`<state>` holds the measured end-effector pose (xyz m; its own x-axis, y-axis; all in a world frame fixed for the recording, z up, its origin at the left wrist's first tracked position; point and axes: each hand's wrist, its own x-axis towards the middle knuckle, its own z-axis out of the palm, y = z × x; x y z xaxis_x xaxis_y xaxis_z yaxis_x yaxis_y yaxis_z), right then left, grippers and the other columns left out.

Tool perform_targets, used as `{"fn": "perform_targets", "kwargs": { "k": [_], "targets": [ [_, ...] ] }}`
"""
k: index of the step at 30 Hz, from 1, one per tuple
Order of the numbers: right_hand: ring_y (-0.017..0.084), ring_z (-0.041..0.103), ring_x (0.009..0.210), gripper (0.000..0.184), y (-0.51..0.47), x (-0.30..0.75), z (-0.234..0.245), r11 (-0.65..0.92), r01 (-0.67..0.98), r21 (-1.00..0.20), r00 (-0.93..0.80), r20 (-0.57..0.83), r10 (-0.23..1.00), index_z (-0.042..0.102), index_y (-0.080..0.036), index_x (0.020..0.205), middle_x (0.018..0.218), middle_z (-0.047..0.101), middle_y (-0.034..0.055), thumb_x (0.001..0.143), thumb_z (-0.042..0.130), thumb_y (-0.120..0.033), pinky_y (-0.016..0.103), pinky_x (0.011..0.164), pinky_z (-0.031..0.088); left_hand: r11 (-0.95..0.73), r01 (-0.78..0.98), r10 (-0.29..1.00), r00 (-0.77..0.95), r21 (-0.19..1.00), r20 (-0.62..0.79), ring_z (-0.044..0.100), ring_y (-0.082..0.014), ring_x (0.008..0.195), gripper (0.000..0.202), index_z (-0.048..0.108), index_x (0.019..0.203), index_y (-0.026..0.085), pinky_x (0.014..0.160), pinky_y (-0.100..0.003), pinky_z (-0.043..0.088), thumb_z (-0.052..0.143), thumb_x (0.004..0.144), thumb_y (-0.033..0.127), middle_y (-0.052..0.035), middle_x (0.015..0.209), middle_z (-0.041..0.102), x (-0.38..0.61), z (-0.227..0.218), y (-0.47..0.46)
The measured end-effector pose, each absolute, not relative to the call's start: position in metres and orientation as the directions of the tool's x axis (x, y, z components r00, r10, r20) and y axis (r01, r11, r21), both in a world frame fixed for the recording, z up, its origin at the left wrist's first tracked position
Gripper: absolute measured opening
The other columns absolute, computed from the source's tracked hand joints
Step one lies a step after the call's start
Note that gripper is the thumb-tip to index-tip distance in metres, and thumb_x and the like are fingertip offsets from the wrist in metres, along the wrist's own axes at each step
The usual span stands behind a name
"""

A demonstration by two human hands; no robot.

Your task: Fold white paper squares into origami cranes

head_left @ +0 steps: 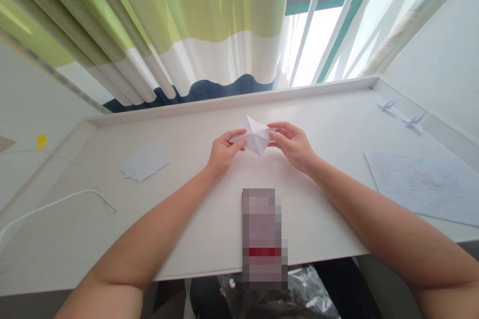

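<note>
A small sheet of white paper (257, 135), creased into a four-pointed shape, is held up above the desk between both hands. My left hand (226, 150) pinches its left corner between thumb and fingers. On the opposite side, my right hand (294, 144) grips the right corner with its fingers closed on it. Creases meet near the paper's middle, and one point stands upward. The corners inside the fingers are partly hidden.
A fanned stack of white square paper (145, 162) lies left on the white desk (209, 224). Two folded paper cranes (413, 120) stand at the right back. Written sheets (422, 184) lie at right, a white cable (75, 195) at left. A pixelated patch covers something at the front edge.
</note>
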<state>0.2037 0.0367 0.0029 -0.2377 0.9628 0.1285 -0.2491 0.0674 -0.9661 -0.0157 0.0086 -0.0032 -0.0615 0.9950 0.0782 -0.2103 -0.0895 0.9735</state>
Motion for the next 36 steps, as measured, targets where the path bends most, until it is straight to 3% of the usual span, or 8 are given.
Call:
{"fn": "perform_targets", "kwargs": {
  "k": [5, 9, 16, 23, 26, 31, 36],
  "targets": [
    [0.017, 0.07, 0.082, 0.045, 0.038, 0.206, 0.003, 0.05, -0.23, -0.972, -0.238, 0.106, 0.965, 0.082, -0.025, 0.107, 0.091, 0.074, 0.0004, 0.07, 0.1, -0.044, 0.039, 0.081, 0.063, -0.068, -0.245, 0.997, -0.047, 0.967, 0.059, 0.063, -0.0103, 0.073, 0.035, 0.082, 0.098, 0.022, 0.07, -0.027, 0.051, 0.099, 0.069, 0.033, -0.0024, 0.102, 0.08, -0.016, -0.003, 0.01],
    [0.016, 0.069, 0.071, 0.044, 0.037, 0.206, 0.005, 0.013, -0.197, -0.98, -0.284, 0.07, 0.956, 0.084, -0.024, 0.103, 0.084, 0.075, 0.0001, 0.07, 0.099, -0.048, 0.038, 0.077, 0.062, -0.021, -0.312, 1.0, -0.016, 0.95, 0.017, 0.062, -0.0103, 0.071, 0.038, 0.08, 0.096, 0.022, 0.068, -0.027, 0.051, 0.101, 0.068, 0.036, -0.0014, 0.096, 0.078, -0.017, -0.004, 0.012],
    [0.018, 0.076, 0.074, 0.051, 0.034, 0.204, 0.004, -0.02, -0.197, -0.98, -0.358, 0.053, 0.932, 0.082, -0.024, 0.11, 0.086, 0.078, 0.0011, 0.071, 0.099, -0.052, 0.038, 0.078, 0.062, 0.048, -0.381, 0.998, 0.064, 0.923, -0.026, 0.071, -0.014, 0.08, 0.053, 0.073, 0.104, 0.024, 0.076, -0.029, 0.056, 0.104, 0.066, 0.045, -0.0014, 0.094, 0.08, -0.016, 0.0, 0.009],
    [0.017, 0.074, 0.074, 0.051, 0.034, 0.203, 0.002, -0.03, -0.203, -0.979, -0.373, 0.049, 0.927, 0.08, -0.024, 0.112, 0.092, 0.08, 0.0024, 0.072, 0.099, -0.051, 0.039, 0.08, 0.062, 0.043, -0.355, 0.991, 0.137, 0.934, 0.007, 0.073, -0.0156, 0.087, 0.056, 0.067, 0.101, 0.025, 0.078, -0.03, 0.057, 0.103, 0.066, 0.049, -0.0023, 0.103, 0.08, -0.013, 0.001, 0.006],
    [0.017, 0.073, 0.075, 0.056, 0.036, 0.204, 0.002, -0.058, -0.236, -0.97, -0.35, 0.03, 0.936, 0.077, -0.025, 0.119, 0.095, 0.078, 0.0022, 0.072, 0.1, -0.047, 0.041, 0.083, 0.063, 0.014, -0.321, 0.995, 0.099, 0.947, 0.019, 0.072, -0.0156, 0.087, 0.053, 0.065, 0.101, 0.025, 0.075, -0.029, 0.056, 0.1, 0.07, 0.049, -0.0024, 0.106, 0.078, -0.015, -0.002, 0.009],
    [0.02, 0.078, 0.082, 0.079, 0.031, 0.201, 0.007, -0.133, -0.298, -0.945, -0.336, -0.027, 0.942, 0.062, -0.034, 0.142, 0.101, 0.078, 0.0001, 0.074, 0.099, -0.047, 0.046, 0.093, 0.065, -0.119, -0.239, 0.985, -0.148, 0.964, 0.085, 0.071, -0.0136, 0.087, 0.044, 0.065, 0.095, 0.024, 0.081, -0.03, 0.061, 0.098, 0.071, 0.042, 0.0005, 0.109, 0.075, -0.017, -0.003, 0.012],
    [0.021, 0.077, 0.09, 0.063, 0.025, 0.195, 0.009, -0.013, -0.251, -0.968, -0.297, 0.064, 0.953, 0.071, -0.029, 0.125, 0.104, 0.08, 0.0033, 0.073, 0.099, -0.051, 0.042, 0.089, 0.064, -0.092, -0.275, 0.995, -0.068, 0.957, 0.076, 0.075, -0.0189, 0.096, 0.04, 0.07, 0.095, 0.022, 0.093, -0.037, 0.063, 0.094, 0.077, 0.049, -0.0019, 0.097, 0.079, -0.01, -0.001, 0.006]
  ]
}}
